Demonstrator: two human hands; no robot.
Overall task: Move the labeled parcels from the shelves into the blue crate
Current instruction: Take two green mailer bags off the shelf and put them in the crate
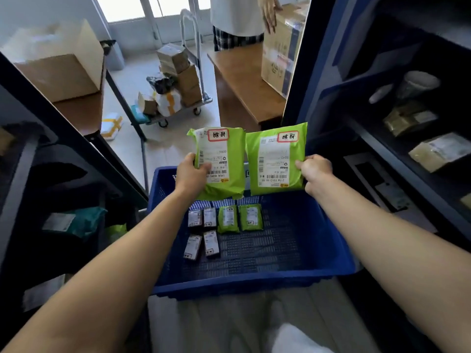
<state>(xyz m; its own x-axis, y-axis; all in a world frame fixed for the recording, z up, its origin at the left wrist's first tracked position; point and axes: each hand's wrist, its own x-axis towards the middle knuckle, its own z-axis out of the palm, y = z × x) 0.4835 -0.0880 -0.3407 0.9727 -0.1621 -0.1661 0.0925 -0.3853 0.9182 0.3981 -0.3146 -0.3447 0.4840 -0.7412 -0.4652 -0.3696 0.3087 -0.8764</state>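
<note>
- The dark shelves [397, 138] stand on both sides of the aisle; the right-hand ones hold several wrapped parcels and a pale cup-shaped item, the left-hand ones a teal bag with a white label.
- The blue crate [254, 282] sits low between the shelves, directly under both forearms, its floor a perforated grid.
- A trolley [188, 80] piled with cardboard boxes stands on the floor beyond the crate, and another person is at a wooden tabletop [239, 80] farther back.
- The left green parcel [224, 161] is held upright above the crate's far edge, its white label facing the camera; the left hand [191, 171] is closed on its lower left edge.
- The right green parcel [276, 161] hangs just beside it, clamped at its right edge by the right hand [314, 173].
- Two small green parcels [239, 218] lie side by side near the crate's far wall.
- Four small dark parcels [204, 231] lie in two pairs toward the crate's far left corner.
</note>
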